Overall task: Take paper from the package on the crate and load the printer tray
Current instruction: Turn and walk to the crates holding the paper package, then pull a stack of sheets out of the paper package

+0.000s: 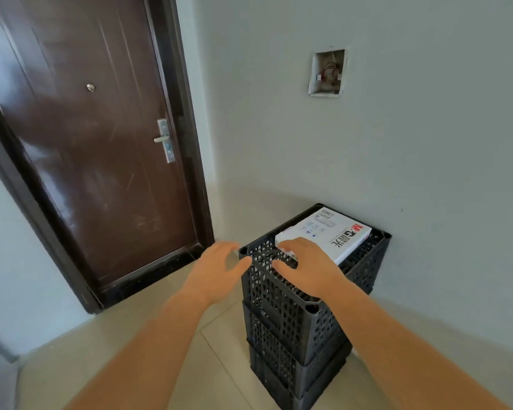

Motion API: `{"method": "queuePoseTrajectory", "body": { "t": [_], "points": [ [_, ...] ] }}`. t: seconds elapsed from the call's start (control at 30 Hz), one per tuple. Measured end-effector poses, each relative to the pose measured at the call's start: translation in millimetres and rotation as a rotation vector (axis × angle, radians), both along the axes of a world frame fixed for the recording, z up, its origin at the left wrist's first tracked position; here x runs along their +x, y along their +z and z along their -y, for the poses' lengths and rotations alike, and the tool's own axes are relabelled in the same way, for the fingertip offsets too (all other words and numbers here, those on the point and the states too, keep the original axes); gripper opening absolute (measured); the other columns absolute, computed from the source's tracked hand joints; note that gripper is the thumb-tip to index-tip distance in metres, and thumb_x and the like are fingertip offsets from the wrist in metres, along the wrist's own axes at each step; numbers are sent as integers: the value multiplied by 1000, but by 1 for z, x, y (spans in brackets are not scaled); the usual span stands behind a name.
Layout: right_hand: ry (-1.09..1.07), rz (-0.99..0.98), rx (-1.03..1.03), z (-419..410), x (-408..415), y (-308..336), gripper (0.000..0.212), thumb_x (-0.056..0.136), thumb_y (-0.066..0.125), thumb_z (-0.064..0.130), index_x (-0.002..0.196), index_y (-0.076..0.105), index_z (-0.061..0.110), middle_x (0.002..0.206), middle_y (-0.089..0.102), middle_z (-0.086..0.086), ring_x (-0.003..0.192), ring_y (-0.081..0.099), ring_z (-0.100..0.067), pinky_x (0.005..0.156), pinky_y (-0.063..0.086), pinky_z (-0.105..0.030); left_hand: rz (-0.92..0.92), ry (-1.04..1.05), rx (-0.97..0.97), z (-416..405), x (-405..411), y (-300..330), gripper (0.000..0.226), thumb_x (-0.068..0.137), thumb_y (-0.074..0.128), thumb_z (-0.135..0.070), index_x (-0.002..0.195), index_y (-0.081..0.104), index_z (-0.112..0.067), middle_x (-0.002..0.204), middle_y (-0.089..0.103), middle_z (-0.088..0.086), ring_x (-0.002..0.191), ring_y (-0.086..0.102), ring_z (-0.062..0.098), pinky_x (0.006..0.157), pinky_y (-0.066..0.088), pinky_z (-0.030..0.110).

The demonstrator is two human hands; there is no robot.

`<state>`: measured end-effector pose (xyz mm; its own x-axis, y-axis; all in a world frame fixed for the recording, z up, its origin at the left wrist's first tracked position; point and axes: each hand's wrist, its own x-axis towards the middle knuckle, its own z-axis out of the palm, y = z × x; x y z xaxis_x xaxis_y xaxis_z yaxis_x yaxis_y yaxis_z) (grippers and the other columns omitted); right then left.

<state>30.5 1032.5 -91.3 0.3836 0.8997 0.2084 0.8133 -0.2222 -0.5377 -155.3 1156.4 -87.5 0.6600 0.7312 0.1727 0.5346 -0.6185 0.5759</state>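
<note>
Right hand (304, 263): fingers spread, resting on the near end of the paper package (328, 233), not clamped. Left hand (219, 269): open, beside the crate (285, 306), holding nothing. Package: flat atop the stacked crate by the wall. We judge it dense, stiff, smooth-wrapped, likely heavy; we would grip both short ends.

Two bare forearms stretched forward, left hand (219, 266) spread, fingers relaxed, palm down, holding nothing, right hand (304, 261) palm down beside it, fingers extended, fingertips blurred, thumbs angled toward each other
</note>
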Motion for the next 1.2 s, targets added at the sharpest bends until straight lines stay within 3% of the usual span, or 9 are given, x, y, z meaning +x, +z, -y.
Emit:
{"method": "queuePoseTrajectory", "body": {
  "t": [0.27, 0.47, 0.77, 0.87, 1.2],
  "points": [
    [-237, 15, -48, -52, 21, -13, 54, 89, 54, 52, 134, 53, 21, 133, 56, 1, 125, 47, -18, 104, 38, -33, -21, -226, -23, -105, 56, -14, 52, 91, 50, -54, 133, 49, -25, 138, 47, -6, 130, 40, 13, 106, 28, 28],
    [-416, -27, -92, -65, 63, -36, 55, 88, 52, 55, 135, 51, 27, 138, 52, 5, 131, 42, -16, 107, 36, -34, -64, -408, -77, -139, 133, -43, 52, 88, 48, -57, 130, 51, -27, 133, 51, -6, 122, 46, 13, 104, 38, 34],
    [-535, -105, -136, -110, 134, -73, 56, 88, 52, 54, 137, 49, 26, 139, 51, 5, 131, 43, -16, 106, 41, -38, -203, -580, -11, -193, 230, -66, 51, 89, 48, -55, 133, 47, -29, 138, 47, -8, 124, 43, 11, 103, 38, 35],
    [-565, -111, -151, -128, 149, -80, 57, 88, 51, 55, 137, 48, 27, 139, 51, 5, 131, 41, -16, 105, 41, -39, -197, -612, 29, -213, 262, -67, 52, 90, 47, -56, 134, 47, -28, 139, 46, -7, 127, 42, 13, 105, 36, 36],
    [-726, -261, -335, -145, 163, -113, 57, 87, 55, 51, 138, 48, 26, 130, 55, 7, 123, 48, -13, 100, 45, -34, -155, -829, -112, -231, 336, -121, 49, 91, 49, -52, 132, 48, -26, 136, 48, -9, 125, 44, 10, 105, 40, 37]
  ]
}}
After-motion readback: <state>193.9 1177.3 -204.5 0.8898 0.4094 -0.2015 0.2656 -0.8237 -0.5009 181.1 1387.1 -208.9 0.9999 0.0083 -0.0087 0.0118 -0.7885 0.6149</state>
